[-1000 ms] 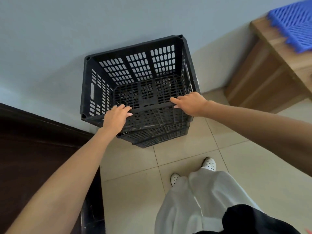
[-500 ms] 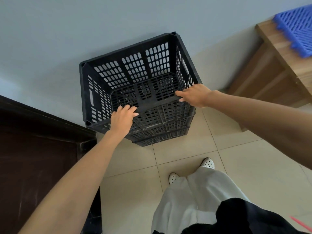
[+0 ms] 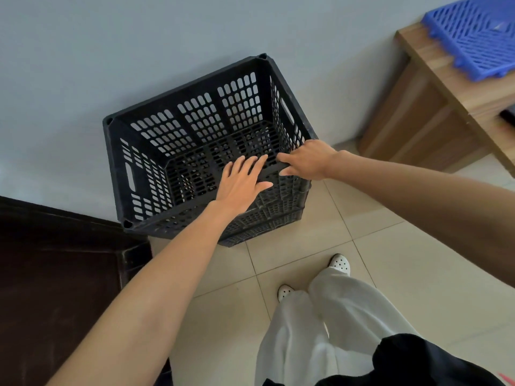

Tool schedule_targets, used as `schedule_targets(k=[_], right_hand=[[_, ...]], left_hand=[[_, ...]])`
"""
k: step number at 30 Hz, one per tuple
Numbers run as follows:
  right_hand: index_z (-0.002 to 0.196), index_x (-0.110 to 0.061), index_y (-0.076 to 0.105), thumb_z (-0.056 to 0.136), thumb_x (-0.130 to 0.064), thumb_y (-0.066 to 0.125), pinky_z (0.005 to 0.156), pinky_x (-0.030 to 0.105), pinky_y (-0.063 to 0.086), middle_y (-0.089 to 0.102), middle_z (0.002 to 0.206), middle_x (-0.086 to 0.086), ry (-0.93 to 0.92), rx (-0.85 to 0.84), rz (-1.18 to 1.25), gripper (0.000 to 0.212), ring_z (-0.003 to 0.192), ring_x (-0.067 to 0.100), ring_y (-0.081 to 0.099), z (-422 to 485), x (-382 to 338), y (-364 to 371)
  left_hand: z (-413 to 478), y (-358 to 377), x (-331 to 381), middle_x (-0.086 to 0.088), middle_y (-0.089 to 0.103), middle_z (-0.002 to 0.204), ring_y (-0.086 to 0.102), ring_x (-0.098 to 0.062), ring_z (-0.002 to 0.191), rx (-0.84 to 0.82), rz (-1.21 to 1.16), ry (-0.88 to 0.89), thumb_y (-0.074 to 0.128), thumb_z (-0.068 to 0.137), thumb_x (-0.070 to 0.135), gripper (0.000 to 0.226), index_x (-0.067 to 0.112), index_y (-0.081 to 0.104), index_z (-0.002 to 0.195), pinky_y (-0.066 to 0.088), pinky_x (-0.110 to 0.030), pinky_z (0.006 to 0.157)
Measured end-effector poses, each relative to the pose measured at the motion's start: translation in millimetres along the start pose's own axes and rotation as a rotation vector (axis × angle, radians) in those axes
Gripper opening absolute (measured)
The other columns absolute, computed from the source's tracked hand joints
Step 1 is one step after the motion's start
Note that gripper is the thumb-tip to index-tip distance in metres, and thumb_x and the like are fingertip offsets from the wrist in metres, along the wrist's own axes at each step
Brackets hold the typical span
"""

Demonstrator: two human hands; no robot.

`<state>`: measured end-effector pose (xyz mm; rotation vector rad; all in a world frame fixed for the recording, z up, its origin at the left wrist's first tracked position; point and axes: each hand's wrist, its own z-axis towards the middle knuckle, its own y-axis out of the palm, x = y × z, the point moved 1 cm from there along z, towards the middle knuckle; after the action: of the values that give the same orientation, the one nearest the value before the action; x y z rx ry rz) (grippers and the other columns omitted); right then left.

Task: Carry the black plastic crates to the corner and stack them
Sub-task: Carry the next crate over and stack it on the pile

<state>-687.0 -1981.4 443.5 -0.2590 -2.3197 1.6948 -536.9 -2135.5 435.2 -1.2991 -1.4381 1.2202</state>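
Observation:
A black plastic crate (image 3: 145, 174) with slotted walls sits on top of other black crates (image 3: 267, 221), whose layered fronts show beneath it. The stack stands on the floor against the grey wall, beside a dark door. My left hand (image 3: 242, 182) lies over the middle of the top crate's near rim with straight, spread fingers. My right hand (image 3: 306, 160) grips the same rim at its right corner, fingers over the edge and thumb below. The top crate is empty inside.
A dark brown door (image 3: 55, 274) fills the left side. At the right stands a wooden table (image 3: 434, 107) with a blue plastic crate (image 3: 473, 32) on it. My feet in white shoes (image 3: 338, 263) stand on beige tiles just in front of the stack.
My left hand slid right along the near rim toward the right hand and its fingers straightened. My right hand stayed at the right corner.

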Motion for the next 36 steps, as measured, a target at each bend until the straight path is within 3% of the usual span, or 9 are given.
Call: schedule_targets(k=[5, 9, 15, 21, 25, 28, 32, 36], right_hand=[[0.121, -0.016, 0.053, 0.092, -0.069, 0.017, 0.085, 0.043, 0.051, 0.071, 0.087, 0.008, 0.081, 0.133, 0.054, 0.07, 0.083, 0.03, 0.066, -0.3, -0.5, 11.5], [0.109, -0.015, 0.058, 0.094, -0.066, 0.023, 0.087, 0.044, 0.051, 0.072, 0.088, 0.007, 0.105, 0.16, 0.072, 0.064, 0.086, 0.03, 0.067, -1.1, -3.4, 13.3], [0.114, -0.014, 0.057, 0.095, -0.064, 0.023, 0.085, 0.042, 0.052, 0.072, 0.088, 0.007, 0.121, 0.167, 0.058, 0.063, 0.084, 0.03, 0.068, -3.3, -8.5, 13.1], [0.124, -0.018, 0.049, 0.094, -0.067, 0.014, 0.085, 0.038, 0.046, 0.072, 0.084, 0.004, 0.043, 0.2, 0.068, 0.068, 0.08, 0.026, 0.067, -1.0, 1.0, 16.1], [0.128, -0.019, 0.05, 0.088, -0.076, 0.012, 0.092, 0.042, 0.046, 0.069, 0.109, 0.002, -0.011, 0.238, 0.061, 0.079, 0.103, 0.025, 0.064, 7.1, 2.3, 17.1], [0.126, -0.019, 0.055, 0.087, -0.076, 0.012, 0.096, 0.043, 0.045, 0.069, 0.112, 0.001, -0.057, 0.248, 0.027, 0.082, 0.108, 0.024, 0.062, 16.7, 4.6, 14.4], [0.108, -0.023, 0.062, 0.086, -0.078, 0.011, 0.087, 0.042, 0.05, 0.072, 0.095, 0.0, -0.038, 0.272, 0.066, 0.079, 0.092, 0.024, 0.067, 20.5, 7.0, 18.5], [0.103, -0.023, 0.067, 0.083, -0.081, 0.01, 0.065, 0.038, 0.055, 0.07, 0.081, -0.001, 0.009, 0.311, 0.069, 0.083, 0.076, 0.023, 0.068, 20.4, 7.7, 22.5]], left_hand=[[6.6, 11.8, -9.4, 0.004, 0.058, 0.139, 0.045, -0.019, 0.138, 0.157, 0.123, 0.092, 0.023, 0.103, 0.055, 0.059, 0.026, 0.035, 0.152, 0.034, -0.042, 0.114], [12.1, 13.2, -11.2, 0.006, 0.06, 0.137, 0.049, -0.02, 0.135, 0.182, 0.161, 0.127, 0.027, 0.104, 0.052, 0.054, 0.026, 0.039, 0.15, 0.039, -0.044, 0.111], [16.0, 10.5, -17.9, 0.006, 0.061, 0.136, 0.05, -0.019, 0.135, 0.161, 0.182, 0.174, 0.03, 0.104, 0.051, 0.054, 0.027, 0.037, 0.151, 0.04, -0.042, 0.111], [20.4, 12.3, -15.5, 0.004, 0.053, 0.145, 0.04, -0.019, 0.143, 0.134, 0.06, 0.183, 0.027, 0.103, 0.053, 0.058, 0.026, 0.028, 0.155, 0.038, -0.041, 0.114], [27.9, 5.0, -24.7, 0.003, 0.038, 0.157, 0.025, -0.02, 0.15, 0.046, 0.085, 0.319, 0.022, 0.101, 0.057, 0.067, 0.022, 0.02, 0.157, 0.026, -0.044, 0.12], [32.6, 4.0, -27.6, 0.004, 0.035, 0.159, 0.023, -0.019, 0.151, 0.076, 0.144, 0.333, 0.017, 0.1, 0.06, 0.07, 0.02, 0.022, 0.157, 0.02, -0.042, 0.122], [30.9, 7.8, -23.6, 0.003, 0.036, 0.158, 0.025, -0.018, 0.15, 0.118, 0.054, 0.302, 0.02, 0.099, 0.063, 0.072, 0.021, 0.019, 0.157, 0.022, -0.042, 0.121], [32.4, 8.4, -24.8, 0.006, 0.029, 0.161, 0.019, -0.017, 0.152, 0.114, 0.025, 0.298, 0.013, 0.102, 0.059, 0.067, 0.023, 0.013, 0.158, 0.02, -0.042, 0.122]])
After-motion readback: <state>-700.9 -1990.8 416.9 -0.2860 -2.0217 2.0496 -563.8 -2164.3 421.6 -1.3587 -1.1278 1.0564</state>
